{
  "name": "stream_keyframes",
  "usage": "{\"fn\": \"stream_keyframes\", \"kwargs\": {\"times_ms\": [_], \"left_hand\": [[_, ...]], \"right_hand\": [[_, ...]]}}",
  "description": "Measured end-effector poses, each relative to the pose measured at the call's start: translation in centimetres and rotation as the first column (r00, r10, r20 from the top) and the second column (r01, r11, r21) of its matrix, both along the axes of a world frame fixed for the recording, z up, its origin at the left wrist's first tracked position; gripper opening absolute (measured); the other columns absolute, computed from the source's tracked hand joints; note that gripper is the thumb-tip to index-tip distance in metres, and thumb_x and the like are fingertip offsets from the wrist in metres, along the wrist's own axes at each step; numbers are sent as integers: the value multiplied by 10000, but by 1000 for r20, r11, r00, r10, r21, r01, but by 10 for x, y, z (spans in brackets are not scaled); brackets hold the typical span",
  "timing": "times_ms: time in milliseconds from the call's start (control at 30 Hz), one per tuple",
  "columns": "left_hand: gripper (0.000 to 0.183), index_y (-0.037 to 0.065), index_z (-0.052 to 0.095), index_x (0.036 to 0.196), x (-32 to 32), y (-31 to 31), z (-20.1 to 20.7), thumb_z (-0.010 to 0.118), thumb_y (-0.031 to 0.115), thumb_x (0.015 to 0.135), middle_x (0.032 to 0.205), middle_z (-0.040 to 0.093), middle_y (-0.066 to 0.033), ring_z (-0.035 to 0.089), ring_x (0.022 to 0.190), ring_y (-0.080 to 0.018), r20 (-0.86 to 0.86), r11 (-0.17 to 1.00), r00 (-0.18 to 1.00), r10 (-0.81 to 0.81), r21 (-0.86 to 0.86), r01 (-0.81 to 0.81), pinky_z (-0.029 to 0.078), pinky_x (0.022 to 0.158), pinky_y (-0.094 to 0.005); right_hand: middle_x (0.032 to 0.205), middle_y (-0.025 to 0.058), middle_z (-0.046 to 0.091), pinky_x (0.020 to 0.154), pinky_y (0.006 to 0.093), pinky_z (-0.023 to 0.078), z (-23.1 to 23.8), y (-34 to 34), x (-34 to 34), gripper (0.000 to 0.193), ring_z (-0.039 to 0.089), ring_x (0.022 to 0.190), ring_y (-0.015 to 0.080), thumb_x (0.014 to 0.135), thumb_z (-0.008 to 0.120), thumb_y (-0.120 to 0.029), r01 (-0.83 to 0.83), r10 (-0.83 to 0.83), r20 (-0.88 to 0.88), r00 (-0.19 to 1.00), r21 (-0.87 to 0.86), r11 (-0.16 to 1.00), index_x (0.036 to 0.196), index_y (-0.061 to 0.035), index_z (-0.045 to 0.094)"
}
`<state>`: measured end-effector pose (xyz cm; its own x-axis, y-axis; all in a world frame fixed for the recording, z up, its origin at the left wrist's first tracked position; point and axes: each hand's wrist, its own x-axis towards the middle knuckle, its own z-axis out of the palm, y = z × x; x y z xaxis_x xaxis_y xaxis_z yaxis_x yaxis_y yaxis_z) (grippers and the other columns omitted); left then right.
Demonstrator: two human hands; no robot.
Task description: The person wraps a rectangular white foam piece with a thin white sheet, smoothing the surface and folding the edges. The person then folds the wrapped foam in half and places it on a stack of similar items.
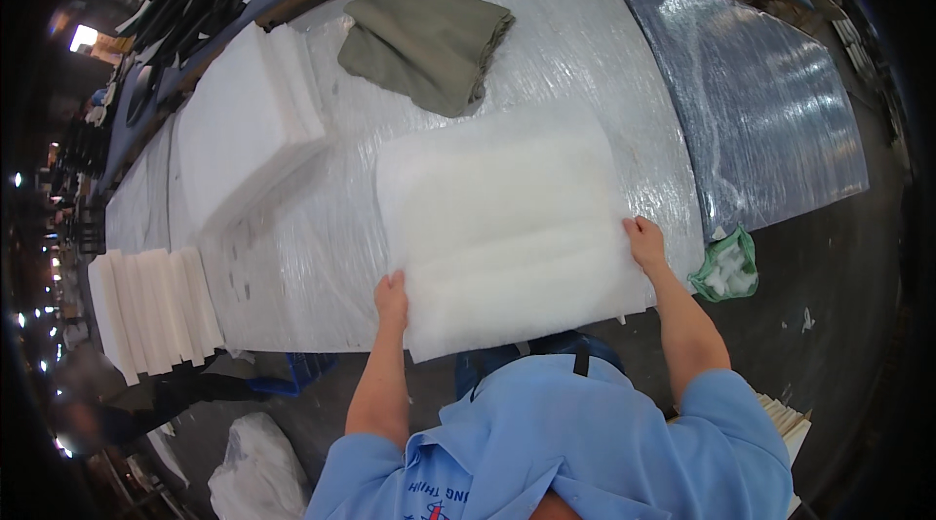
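A white sheet of fluffy batting [507, 237] lies flat on a plastic-covered table [331, 276], its near edge reaching the table's front. My left hand [392, 301] pinches the batting's left edge near the front corner. On the opposite side, my right hand [644, 242] has its fingers closed on the right edge. Beyond the batting, a folded olive-green cloth [424, 42] rests on the table. Farther left stands a thick stack of white batting sheets [249, 120].
White folded pieces [156, 310] are lined up at the table's left end. A dark plastic-wrapped surface [760, 101] adjoins on the right. Below it hangs a green bag [729, 267] with white scraps. A white plastic bag [258, 471] sits on the floor; a blurred person [107, 403] is at left.
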<state>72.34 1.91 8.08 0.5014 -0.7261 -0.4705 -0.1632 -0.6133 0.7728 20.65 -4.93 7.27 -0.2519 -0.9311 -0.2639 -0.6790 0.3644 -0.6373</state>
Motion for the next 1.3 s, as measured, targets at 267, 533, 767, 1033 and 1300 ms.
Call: {"fn": "stream_keyframes", "kwargs": {"times_ms": [267,533,767,1033,1300], "left_hand": [[405,-33,711,1069,7,37,22,698,363,984,950,721,-79,668,853,-179,-256,948,959,122,316,-36,527,741,-361],[503,-61,642,1298,-12,100,30,700,335,992,1215,710,-135,676,1074,-224,-402,959,915,35,272,83,524,940,-367],[453,-69,595,1347,-34,95,15,591,278,1056,1267,686,-152,657,1130,-242,-358,973,906,226,135,-189,510,982,-378],[404,-111,645,1245,-39,74,-3,549,238,1066,1166,723,-210,686,1066,-273,-31,952,951,307,0,-307,529,924,-378],[379,-99,685,1160,-20,79,-1,550,244,1069,1145,731,-207,707,974,-244,264,982,963,51,161,-96,542,872,-365]], "right_hand": [[868,160,726,723,376,530,42,12,28,430,683,807,259,871,770,-419,28,-141,239,961,423,906,974,-3,727],[1082,218,742,892,408,553,41,80,51,516,716,999,331,837,803,-327,-18,43,-44,998,458,889,1209,17,702],[1119,240,717,844,420,574,61,86,73,476,713,1000,307,864,770,-159,72,-317,494,809,453,889,1193,154,626],[887,223,753,687,416,573,11,77,20,484,743,761,276,757,874,-276,29,-115,240,964,336,941,1002,111,716],[887,235,757,748,416,576,1,88,14,451,753,829,345,785,849,-330,-44,22,90,996,254,966,941,78,737]]}}
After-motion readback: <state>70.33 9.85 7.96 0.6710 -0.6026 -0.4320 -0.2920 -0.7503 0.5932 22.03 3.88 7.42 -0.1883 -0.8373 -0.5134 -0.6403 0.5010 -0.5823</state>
